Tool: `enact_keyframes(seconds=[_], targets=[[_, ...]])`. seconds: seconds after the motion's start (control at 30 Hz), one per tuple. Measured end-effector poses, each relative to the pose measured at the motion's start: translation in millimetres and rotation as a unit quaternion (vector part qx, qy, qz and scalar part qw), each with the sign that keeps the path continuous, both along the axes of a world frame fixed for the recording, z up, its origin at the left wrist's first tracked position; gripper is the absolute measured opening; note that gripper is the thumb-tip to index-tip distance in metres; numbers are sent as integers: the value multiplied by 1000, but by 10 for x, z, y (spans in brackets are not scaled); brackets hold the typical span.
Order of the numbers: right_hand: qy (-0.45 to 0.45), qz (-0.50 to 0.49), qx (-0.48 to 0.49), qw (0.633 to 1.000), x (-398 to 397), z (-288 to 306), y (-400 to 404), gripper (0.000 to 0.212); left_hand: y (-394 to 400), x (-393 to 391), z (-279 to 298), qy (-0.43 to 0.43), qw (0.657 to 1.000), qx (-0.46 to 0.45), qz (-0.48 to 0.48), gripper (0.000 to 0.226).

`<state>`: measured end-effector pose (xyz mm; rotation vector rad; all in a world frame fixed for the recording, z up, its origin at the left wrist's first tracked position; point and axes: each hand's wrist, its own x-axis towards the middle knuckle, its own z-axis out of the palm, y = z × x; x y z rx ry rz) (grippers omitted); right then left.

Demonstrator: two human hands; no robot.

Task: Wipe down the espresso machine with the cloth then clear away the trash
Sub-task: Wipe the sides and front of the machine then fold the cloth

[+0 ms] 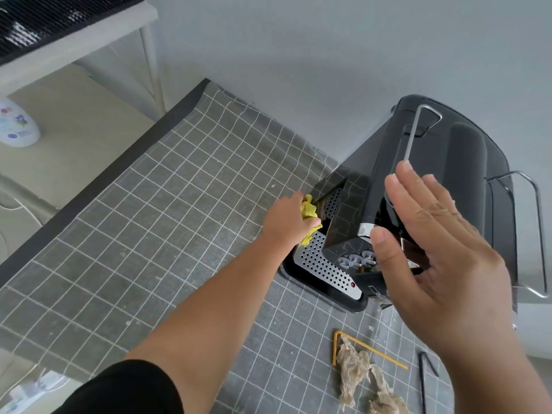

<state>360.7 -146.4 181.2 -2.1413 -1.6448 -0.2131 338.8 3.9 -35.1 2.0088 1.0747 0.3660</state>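
You're looking down at a worktop (125, 234) covered w/ a grey cloth gridded in white lines, set against a pale grey wall. The black espresso machine (418, 186) is sitting at the right, near the wall. Your left hand (286, 222) is clenched on a yellow cloth (398, 211), pressing it against the machine's perforated drip tray (322, 264). Your right hand (442, 264) is hovering flat, fingers spread, in front of the machine. Trash is lying near you: crumpled tissue (358, 372), a yellow straw (337, 345), a black straw (424, 380).
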Motion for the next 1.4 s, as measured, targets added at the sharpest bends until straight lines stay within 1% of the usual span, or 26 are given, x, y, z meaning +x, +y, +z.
enact_keyframes(seconds=[0.13, 0.27, 0.33, 0.37, 0.4, 0.43, 0.5, 0.53, 0.6, 0.83, 0.9, 1.0, 1.1, 1.2, 1.27, 1.4], targets=[[4, 0, 0, 1000, -9, 1, 7, 47, 33, -27, 38, 52, 997, 52, -22, 39], [-1, -3, 1, 1000, -22, 2, -10, 47, 4, -91, 76, 112, 984, 122, -60, 34], [-3, -5, 3, 1000, -30, -2, -13, 47, -3, -138, 92, 107, 982, 145, -58, 33], [-5, -6, 4, 1000, -27, -2, -12, 47, 2, -157, 106, 82, 984, 152, -48, 32], [-5, -6, 4, 1000, -26, -5, -9, 47, -1, -178, 131, 33, 986, 156, -39, 31], [-6, -4, 3, 1000, -23, -6, -5, 47, -14, -207, 161, -36, 987, 155, -31, 34], [-6, -1, 3, 1000, -9, 0, -1, 48, -54, -229, 261, -172, 973, 149, -26, 47], [-6, 1, 3, 1000, -6, 3, 0, 48, -57, -215, 302, -214, 965, 150, -27, 52], [-4, 0, 2, 1000, -3, 4, 0, 47, -21, -155, 335, -251, 955, 157, -21, 54], [0, 0, -2, 1000, 10, 8, 0, 47, 142, -38, 183, -281, 955, 97, -21, 52], [-1, 0, 0, 1000, 5, 5, -1, 47, 156, -52, 55, -247, 964, 89, -24, 39], [-1, -5, -3, 1000, -13, 1, -7, 47, 137, -100, -141, -140, 986, 84, -34, 26], [-4, -8, -7, 1000, -16, 0, -21, 47, 123, -126, -158, -59, 995, 64, -42, 26], [-8, -9, -7, 1000, -15, -6, -29, 47, 138, -91, -86, 4, 996, 70, -51, 31], [-13, -12, -7, 1000, -13, -6, -29, 47, 158, -50, -38, 45, 995, 57, -62, 36], [-12, -11, -7, 1000, -18, -1, -29, 47, 209, -11, 19, 100, 989, 49, -102, 32]])
